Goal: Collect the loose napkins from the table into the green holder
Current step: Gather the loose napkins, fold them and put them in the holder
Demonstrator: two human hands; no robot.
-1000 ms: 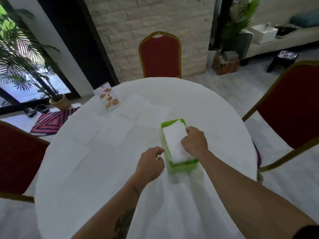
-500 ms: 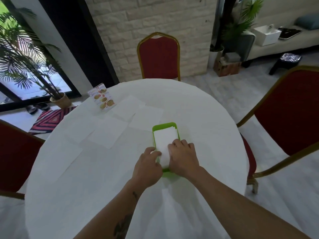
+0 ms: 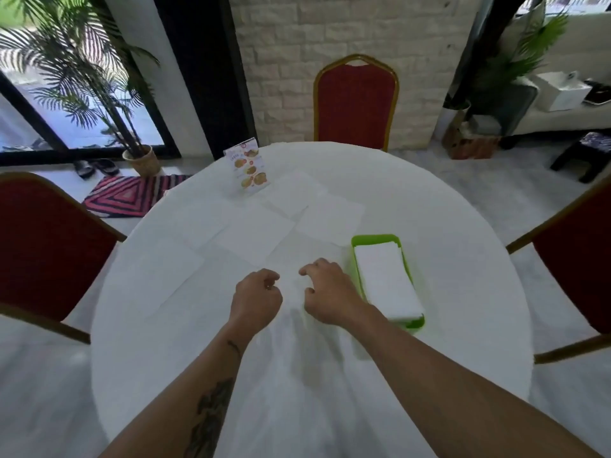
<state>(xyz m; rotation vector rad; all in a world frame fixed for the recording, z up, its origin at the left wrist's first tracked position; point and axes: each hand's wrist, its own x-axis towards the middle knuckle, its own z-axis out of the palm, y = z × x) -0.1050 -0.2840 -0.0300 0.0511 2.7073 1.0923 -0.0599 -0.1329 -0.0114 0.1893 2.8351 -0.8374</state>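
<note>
Green holder [image 3: 358, 241] sits right of centre, a white stack [image 3: 385, 282] lying in it. Left hand [image 3: 256, 299] and right hand [image 3: 330, 294] hover mid-frame, fingers loosely curled, holding nothing (probably poised for the next pick). Loose napkins [image 3: 254, 236] lie flat above centre, near the menu card [image 3: 248, 166].

The holder [image 3: 358, 240] is bright green, and the folded napkins [image 3: 386, 282] in it are white — the same white as the bench [image 3: 429, 226] cloth. The chairs [image 3: 355, 104] are red with gold frames. The floor mat [image 3: 132, 195] has pink, red and black stripes in a diamond pattern.
</note>
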